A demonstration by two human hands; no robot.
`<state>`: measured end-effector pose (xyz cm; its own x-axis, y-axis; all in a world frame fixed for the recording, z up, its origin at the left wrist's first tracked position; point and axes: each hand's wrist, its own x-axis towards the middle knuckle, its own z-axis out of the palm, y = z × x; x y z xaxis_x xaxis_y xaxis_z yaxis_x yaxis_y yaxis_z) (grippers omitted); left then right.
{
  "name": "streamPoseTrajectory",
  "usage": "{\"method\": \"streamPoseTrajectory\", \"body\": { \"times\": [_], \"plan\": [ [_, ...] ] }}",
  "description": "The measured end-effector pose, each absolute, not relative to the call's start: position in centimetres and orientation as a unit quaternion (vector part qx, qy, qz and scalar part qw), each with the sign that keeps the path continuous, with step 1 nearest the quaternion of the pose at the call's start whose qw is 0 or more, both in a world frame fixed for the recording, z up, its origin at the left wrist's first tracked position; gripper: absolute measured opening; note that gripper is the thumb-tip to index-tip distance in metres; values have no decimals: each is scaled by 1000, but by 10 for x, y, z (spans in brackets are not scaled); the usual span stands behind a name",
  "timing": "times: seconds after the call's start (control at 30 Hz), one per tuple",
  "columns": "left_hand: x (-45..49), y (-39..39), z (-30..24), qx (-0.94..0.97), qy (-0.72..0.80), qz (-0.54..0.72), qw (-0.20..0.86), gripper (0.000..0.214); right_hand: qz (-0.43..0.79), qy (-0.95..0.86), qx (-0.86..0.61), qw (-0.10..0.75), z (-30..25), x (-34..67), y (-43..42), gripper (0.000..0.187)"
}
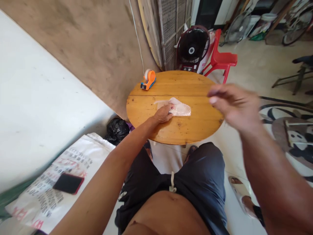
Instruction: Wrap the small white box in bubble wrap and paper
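Note:
My left hand (164, 113) rests on a clear plastic bag (179, 108) that lies flat on the round wooden table (195, 127); its fingers are curled onto the bag's left end. My right hand (233, 104) hovers raised above the table's right edge, blurred by motion, with fingers drawn together and nothing visible in them. An orange tape dispenser (148, 79) stands at the table's far left rim, well away from both hands.
A red plastic chair (221, 58) and a dark fan (192, 49) stand behind the table. A black bag (117, 130) lies on the floor at the left. A dark phone (68, 183) sits on a printed white sack (49, 195).

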<state>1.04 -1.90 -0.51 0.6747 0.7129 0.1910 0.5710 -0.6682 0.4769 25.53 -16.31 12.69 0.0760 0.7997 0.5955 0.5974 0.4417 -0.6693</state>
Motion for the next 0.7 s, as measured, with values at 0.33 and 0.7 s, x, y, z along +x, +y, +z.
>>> {"method": "streamPoseTrajectory", "body": {
  "times": [0.33, 0.7],
  "plan": [
    [12, -4, -19, 898, 291, 239, 228, 54, 75, -716, -639, 270, 60, 209, -68, 27],
    [13, 3, -18, 886, 260, 278, 265, 54, 150, -780, -591, 139, 60, 186, -13, 40]
  ]
}}
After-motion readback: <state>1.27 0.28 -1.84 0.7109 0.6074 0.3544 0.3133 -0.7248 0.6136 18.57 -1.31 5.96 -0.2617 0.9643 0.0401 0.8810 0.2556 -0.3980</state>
